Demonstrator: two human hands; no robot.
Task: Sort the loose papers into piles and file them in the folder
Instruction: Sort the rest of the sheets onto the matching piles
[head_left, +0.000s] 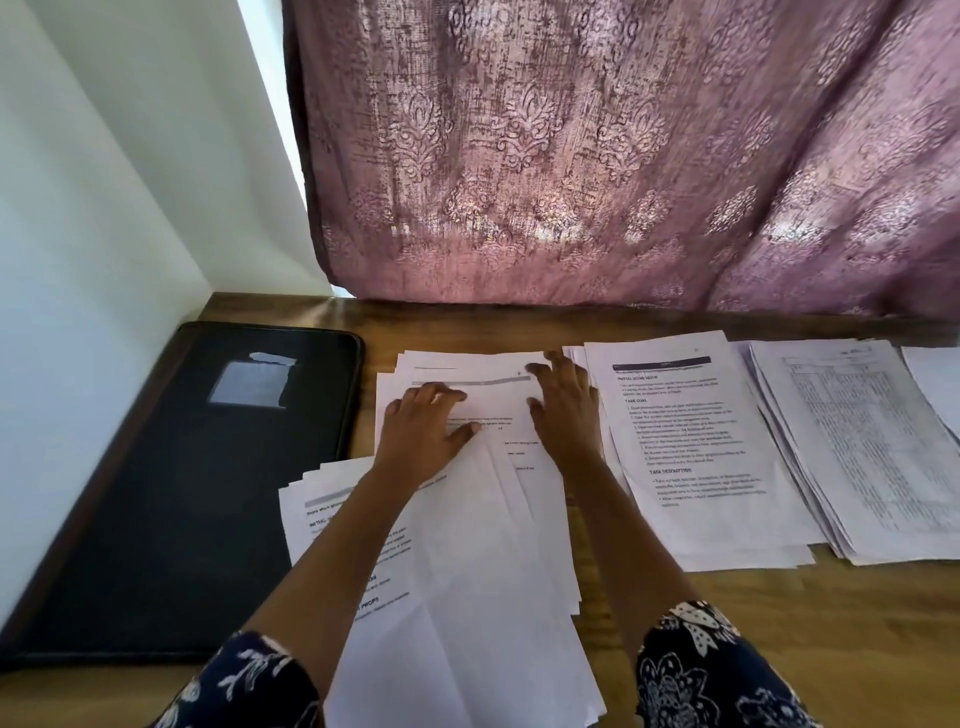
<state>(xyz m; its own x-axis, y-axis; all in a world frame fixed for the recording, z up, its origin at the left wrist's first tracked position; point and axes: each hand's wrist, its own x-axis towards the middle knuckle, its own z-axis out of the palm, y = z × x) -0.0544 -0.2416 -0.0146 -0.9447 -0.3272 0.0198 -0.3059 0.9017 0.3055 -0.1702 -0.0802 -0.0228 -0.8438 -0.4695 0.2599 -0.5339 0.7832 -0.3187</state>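
On wooden desk (779, 623), curtain (571, 156) behind, left hand (427, 434) and right hand (565, 413) on loose papers (493, 571), grip released

A mauve patterned curtain (597, 156) hangs down to the back edge of the wooden surface (831, 623). Left of the curtain stands a white wall (104, 182), with a bright daylight strip between them.

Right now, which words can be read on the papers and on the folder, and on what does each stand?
"TASK GOAL": heading, top sheet of the printed-text pile.
"TASK DESCRIPTION": lower heading, same sheet.
"PROPS": loose sheet at lower left.
Body text everywhere and the table printout: too small to read.
Label on the black folder: no legible text.
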